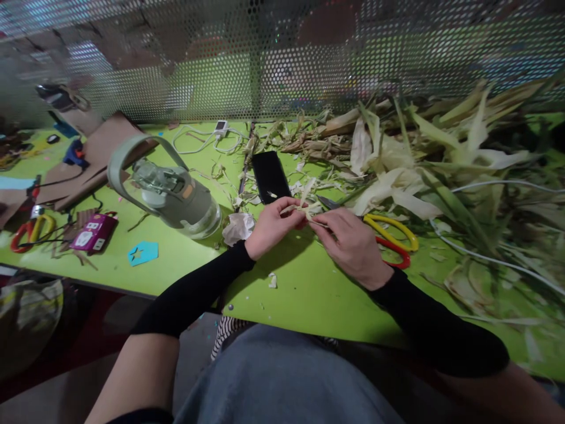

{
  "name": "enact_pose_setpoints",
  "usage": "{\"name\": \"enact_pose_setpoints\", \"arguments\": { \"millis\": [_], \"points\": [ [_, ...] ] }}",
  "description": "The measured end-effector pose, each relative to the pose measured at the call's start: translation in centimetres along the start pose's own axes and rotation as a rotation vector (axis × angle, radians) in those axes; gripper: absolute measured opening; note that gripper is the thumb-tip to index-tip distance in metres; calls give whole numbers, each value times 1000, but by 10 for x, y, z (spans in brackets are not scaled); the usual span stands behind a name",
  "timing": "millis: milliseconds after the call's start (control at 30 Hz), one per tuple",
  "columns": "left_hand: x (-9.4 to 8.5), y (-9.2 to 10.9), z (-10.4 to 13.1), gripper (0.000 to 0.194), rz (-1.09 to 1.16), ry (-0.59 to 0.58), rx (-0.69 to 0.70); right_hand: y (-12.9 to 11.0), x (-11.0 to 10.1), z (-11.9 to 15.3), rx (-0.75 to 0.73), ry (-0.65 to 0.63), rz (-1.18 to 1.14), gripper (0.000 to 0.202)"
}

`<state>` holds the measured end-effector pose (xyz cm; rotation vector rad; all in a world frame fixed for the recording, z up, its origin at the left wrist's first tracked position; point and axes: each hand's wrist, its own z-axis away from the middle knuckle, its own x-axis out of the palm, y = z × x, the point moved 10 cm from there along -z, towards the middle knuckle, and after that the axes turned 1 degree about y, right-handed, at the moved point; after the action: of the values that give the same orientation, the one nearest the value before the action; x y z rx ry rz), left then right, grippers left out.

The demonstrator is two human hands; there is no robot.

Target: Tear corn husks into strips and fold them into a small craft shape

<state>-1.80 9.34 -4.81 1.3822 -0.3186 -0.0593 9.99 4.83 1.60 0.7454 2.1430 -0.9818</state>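
Observation:
My left hand (277, 225) and my right hand (348, 242) meet in front of me over the green table. Between their fingertips is a pale corn husk strip (308, 207), pinched from both sides, with short ends sticking up. A black phone (271, 175) lies flat just beyond my left hand. Scissors with yellow and red handles (394, 232) rest partly behind my right hand, their blades pointing left. Crumpled white paper (238, 228) sits beside my left wrist.
A large heap of corn husks (397, 147) covers the right and back right. A grey-green water bottle (176, 197) stands left. A purple box (94, 231), another pair of scissors (33, 231) and a blue pentagon (143, 253) lie further left. A perforated metal screen (212, 70) borders the back.

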Motion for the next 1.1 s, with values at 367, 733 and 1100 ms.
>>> {"name": "enact_pose_setpoints", "arguments": {
  "millis": [367,733,1100],
  "points": [
    [19,2,6,25,-251,-214,113,9,-10,-3,83,50,-134,18],
    [23,2,5,23,73,-237,6,35,-4,5,374,90,-424,20],
    [21,5,4,42,13,-248,37,46,12,5,478,29,-633,21]
  ]
}}
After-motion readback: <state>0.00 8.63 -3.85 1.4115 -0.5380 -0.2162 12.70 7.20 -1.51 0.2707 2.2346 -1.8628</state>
